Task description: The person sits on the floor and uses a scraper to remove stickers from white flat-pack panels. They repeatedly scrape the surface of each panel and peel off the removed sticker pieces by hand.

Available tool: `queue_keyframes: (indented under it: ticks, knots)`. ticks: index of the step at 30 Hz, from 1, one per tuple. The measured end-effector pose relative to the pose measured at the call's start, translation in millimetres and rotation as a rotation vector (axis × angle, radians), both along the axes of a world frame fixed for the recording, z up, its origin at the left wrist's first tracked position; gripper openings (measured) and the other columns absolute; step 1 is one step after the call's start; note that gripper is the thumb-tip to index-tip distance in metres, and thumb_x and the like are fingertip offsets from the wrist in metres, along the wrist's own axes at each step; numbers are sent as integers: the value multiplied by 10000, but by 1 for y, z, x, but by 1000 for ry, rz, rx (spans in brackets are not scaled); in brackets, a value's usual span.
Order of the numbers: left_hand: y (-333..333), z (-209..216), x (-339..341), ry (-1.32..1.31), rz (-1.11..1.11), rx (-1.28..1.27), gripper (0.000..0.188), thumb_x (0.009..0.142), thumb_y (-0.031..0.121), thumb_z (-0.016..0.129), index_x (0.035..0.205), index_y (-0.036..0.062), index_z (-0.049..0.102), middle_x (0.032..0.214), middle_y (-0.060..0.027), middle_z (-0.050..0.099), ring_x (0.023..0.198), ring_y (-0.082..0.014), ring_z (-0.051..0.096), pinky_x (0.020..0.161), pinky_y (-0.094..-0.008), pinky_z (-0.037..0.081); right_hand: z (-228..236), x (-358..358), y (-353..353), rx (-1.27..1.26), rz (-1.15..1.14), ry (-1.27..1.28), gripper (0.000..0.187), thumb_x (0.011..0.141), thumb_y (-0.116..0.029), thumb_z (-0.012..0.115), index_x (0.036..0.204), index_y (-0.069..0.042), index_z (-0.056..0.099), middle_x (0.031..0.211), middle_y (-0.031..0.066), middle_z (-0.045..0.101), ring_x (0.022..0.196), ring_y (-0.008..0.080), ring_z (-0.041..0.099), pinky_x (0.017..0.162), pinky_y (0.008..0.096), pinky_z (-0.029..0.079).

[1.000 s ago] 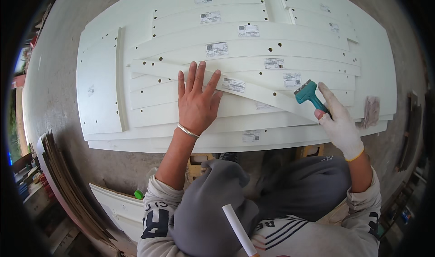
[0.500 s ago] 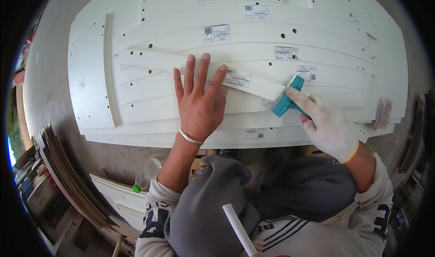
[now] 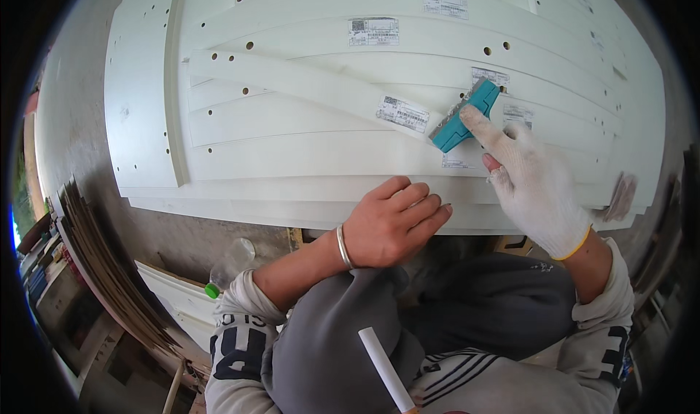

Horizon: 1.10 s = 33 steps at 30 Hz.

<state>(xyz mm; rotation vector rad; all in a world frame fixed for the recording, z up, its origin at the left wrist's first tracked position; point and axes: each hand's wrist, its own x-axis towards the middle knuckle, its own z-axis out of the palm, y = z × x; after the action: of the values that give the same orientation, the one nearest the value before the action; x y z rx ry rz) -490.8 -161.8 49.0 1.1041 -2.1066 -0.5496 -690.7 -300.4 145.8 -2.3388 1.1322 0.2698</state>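
My right hand [image 3: 536, 188], in a white knit glove with the thumb tip bare, grips a teal scraper [image 3: 469, 115]. The scraper's blade lies at the right end of a narrow white board strip [image 3: 299, 78], just beside the strip's printed label [image 3: 403, 113]. That strip rests aslant across several overlapping white boards [image 3: 292, 155] with drilled holes. My left hand [image 3: 397, 221], bare with a silver bangle [image 3: 344, 246], is curled closed at the near edge of the boards. Its palm side is hidden, so I cannot see whether anything is in it.
More labels, such as one label [image 3: 373, 31], sit on the farther boards. A pinkish-brown block [image 3: 621, 197] lies at the right edge. Lower left are a clear bottle with a green cap [image 3: 211, 290] and stacked thin brown sheets [image 3: 109, 268]. A cigarette [image 3: 385, 370] shows at the bottom.
My left hand has left the strip, moved toward me and to the right, and curled closed. My right hand keeps the scraper at the strip's right end. The view has shifted slightly.
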Motion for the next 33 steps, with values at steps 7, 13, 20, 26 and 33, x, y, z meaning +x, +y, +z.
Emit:
queue_keyframes:
  ticks: [7, 13, 20, 26, 33]
  knots:
    - [-10, -6, -16, -68, -12, -58, 461, 763, 48, 656, 1217, -2, 720, 1350, -143, 691, 1347, -325, 605, 1126, -491, 474, 1, 8, -5, 14, 20, -3, 677, 918, 3, 661, 1533, -254, 548, 923, 143, 587, 748, 328, 641, 704, 421, 535]
    - [3, -13, 6, -138, 308, 26, 523, 806, -47, 582, 1310, 45, 686, 1429, -151, 654, 1429, -333, 544, 1206, -541, 365, -19, -22, 2, -43, -1, -210, 683, 885, 15, 677, 1519, -213, 558, 885, 136, 584, 707, 318, 612, 658, 434, 520]
    - [6, -20, 17, -272, 417, 74, 518, 846, -38, 584, 1356, 31, 646, 1556, -158, 550, 1494, -354, 468, 1257, -557, 273, -39, -54, 8, -51, 22, -321, 729, 841, 44, 682, 1521, -186, 559, 858, 143, 568, 682, 342, 570, 628, 434, 490]
    - [3, -18, 19, -271, 403, 51, 508, 823, -47, 557, 1321, -18, 654, 1552, -182, 539, 1495, -362, 465, 1248, -570, 289, -44, -54, 8, -70, 18, -410, 731, 828, 48, 672, 1516, -178, 566, 839, 149, 559, 644, 356, 562, 606, 440, 486]
    - [3, -14, 18, -280, 386, 36, 475, 805, -38, 565, 1265, -29, 683, 1527, -200, 555, 1480, -385, 477, 1220, -566, 343, -48, -59, 8, -109, 48, -421, 712, 830, 30, 674, 1508, -166, 574, 830, 140, 564, 639, 337, 568, 600, 431, 485]
